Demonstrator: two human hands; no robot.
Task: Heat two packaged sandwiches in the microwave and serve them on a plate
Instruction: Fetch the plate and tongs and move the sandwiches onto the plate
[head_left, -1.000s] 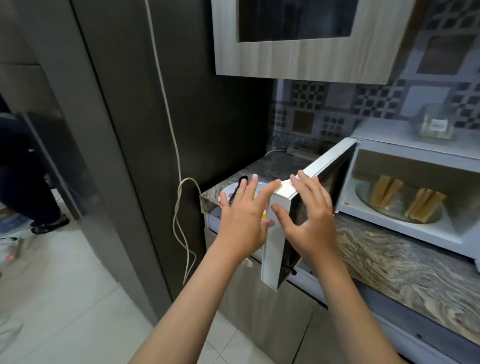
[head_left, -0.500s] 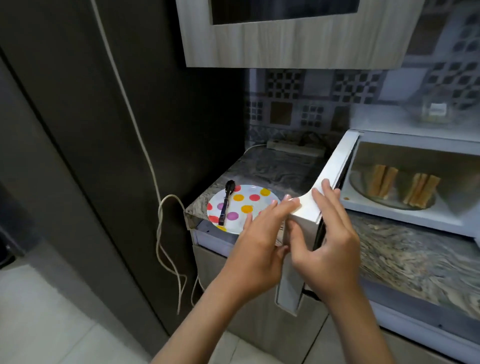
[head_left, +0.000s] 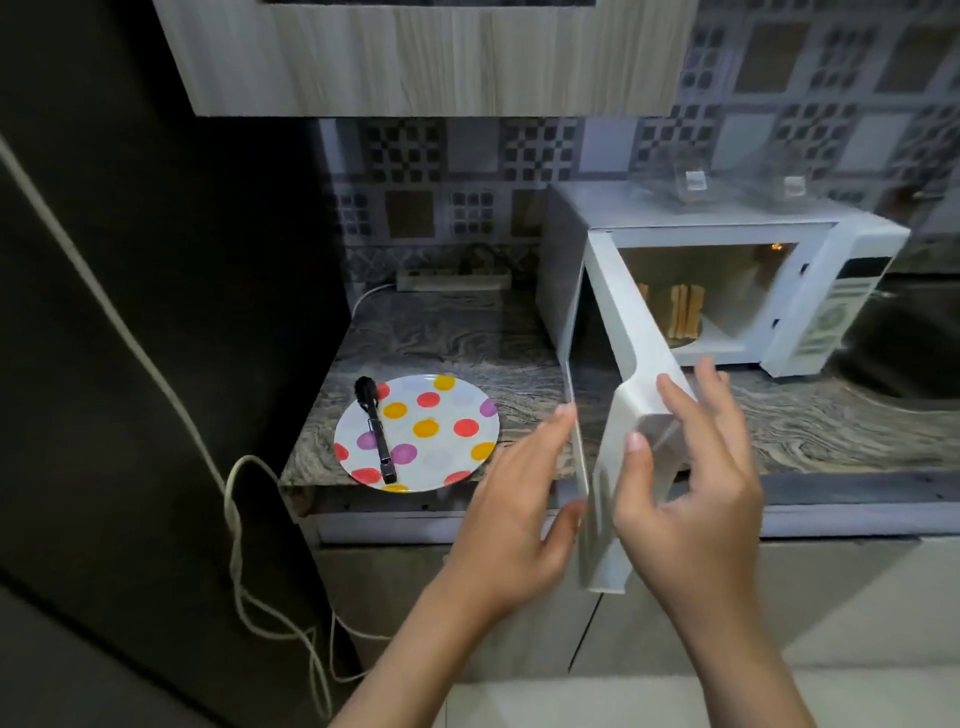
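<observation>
The sandwiches (head_left: 684, 312) stand on edge, toasted-brown slices upright on the glass turntable inside the lit cavity of the white microwave (head_left: 821, 291), partly screened from me by the microwave door (head_left: 628, 364), which juts half-open toward me out over the counter's front edge. My two hands flank the door's free edge: my right hand (head_left: 691, 483) has straight fingers laid along the door's inner face with the thumb against its edge, and my left hand (head_left: 519, 499) lies flat with fingertips at the door's outer face; the blur there keeps me from saying whether those fingertips actually touch it. Neither hand curls round anything. Left of the door, a stretch of bare marbled countertop (head_left: 457, 338) runs back to the power strip (head_left: 452, 279) at the patterned tile wall. At the counter's front left corner sits the polka-dot plate (head_left: 447, 441), its rim reaching the counter edge, with black tongs (head_left: 376, 428) lying across its left side. A dark tall panel (head_left: 156, 312) closes off the left, a white cable (head_left: 234, 519) hanging down it. Clear plastic packaging (head_left: 691, 182) rests on top of the microwave, beneath the overhead cabinet (head_left: 415, 57).
</observation>
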